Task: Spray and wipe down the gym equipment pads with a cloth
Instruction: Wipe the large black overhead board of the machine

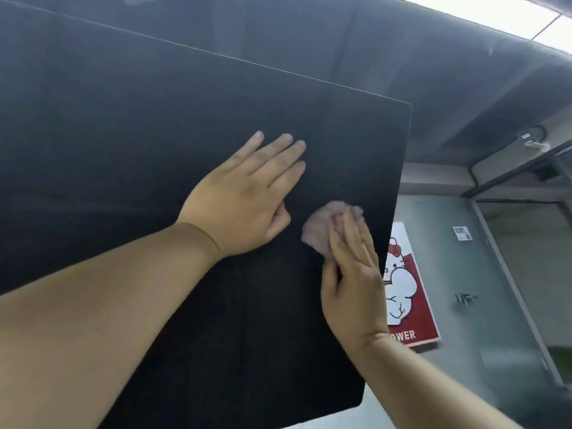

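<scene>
A large black pad (154,125) fills most of the head view, its right edge running down from the upper right. My left hand (247,193) lies flat on the pad with its fingers straight and spread. Just to its right, my right hand (349,274) presses a small pinkish cloth (322,230) against the pad with straight fingers, near the pad's right edge. The cloth is blurred and partly hidden under my fingers. No spray bottle is in view.
Beyond the pad's right edge hangs a red and white cartoon poster (408,292) on a grey wall. A glass door with a dark metal frame (507,178) and a handle (464,300) stands at the right. A bright ceiling (501,10) shows at the top right.
</scene>
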Available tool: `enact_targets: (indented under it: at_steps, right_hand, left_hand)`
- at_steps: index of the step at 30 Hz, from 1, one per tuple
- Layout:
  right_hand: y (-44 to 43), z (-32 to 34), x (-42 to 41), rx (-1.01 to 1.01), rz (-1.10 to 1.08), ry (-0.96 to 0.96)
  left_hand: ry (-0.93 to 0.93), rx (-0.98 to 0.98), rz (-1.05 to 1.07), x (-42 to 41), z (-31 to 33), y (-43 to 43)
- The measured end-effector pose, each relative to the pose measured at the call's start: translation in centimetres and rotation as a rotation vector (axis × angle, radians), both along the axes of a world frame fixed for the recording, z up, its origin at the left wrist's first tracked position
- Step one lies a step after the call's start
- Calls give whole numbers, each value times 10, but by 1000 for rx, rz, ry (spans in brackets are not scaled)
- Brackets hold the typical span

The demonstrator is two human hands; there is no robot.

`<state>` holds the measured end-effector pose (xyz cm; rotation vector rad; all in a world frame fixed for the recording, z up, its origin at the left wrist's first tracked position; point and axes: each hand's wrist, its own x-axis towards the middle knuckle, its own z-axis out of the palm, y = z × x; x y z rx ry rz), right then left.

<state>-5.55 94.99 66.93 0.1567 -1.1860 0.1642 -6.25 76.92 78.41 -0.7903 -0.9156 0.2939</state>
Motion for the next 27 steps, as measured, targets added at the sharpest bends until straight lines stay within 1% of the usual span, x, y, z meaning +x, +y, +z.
enact_targets:
  at_steps: [1, 3, 4, 5, 7, 9, 10, 12, 14, 16, 18, 19, 20, 21, 24, 25, 27]
  right_hand:
    - [2, -10, 2, 42, -10, -45]
    - [10, -1, 25, 90, -3, -75]
    - [17, 15, 40, 59, -1, -35]
    - [23, 38, 56, -13, 25, 30]
    - [29, 91, 87, -154, 125, 147]
    - [21, 123, 96, -251, 203, 168]
    - [14, 127, 90, -290, 187, 148]
    - [-8, 115, 71, -340, 216, 112]
    - [-31, 83, 45, -285, 207, 91]
    - [-51, 45, 20, -130, 122, 50]
    - [-58, 15, 9, 43, 53, -50]
    - [-53, 11, 12, 108, 29, -84]
    - [-43, 14, 18, 122, 7, -77]
    - [-31, 22, 26, 65, 8, -32]
    - [2, 69, 51, -336, 167, 183]
    - [5, 79, 49, -415, 217, 199]
    - [-12, 77, 32, -483, 194, 136]
  left_hand:
    - [-27, -24, -15, 0, -2, -3]
    - [-48, -63, 1, 1, -4, -13]
    - [-36, -65, 26, 2, -5, -20]
    - [-11, -53, 45, 3, -5, -29]
    - [41, 3, 50, 3, 0, -53]
    - [49, 65, 25, 0, 8, -74]
    - [35, 90, 14, -2, 11, -82]
    - [2, 113, 29, -8, 11, -87]
    - [1, 125, 43, -11, 9, -86]
    - [6, 125, 43, -11, 8, -84]
    - [0, 126, 33, -10, 8, -85]
    - [-3, 127, 28, -10, 8, -86]
    - [-8, 124, 26, -10, 8, -86]
    - [-12, 122, 24, -11, 7, -85]
    - [1, 122, 16, -13, 7, -85]
    - [10, 121, 7, -14, 8, -85]
    - [23, 116, -15, -15, 10, -84]
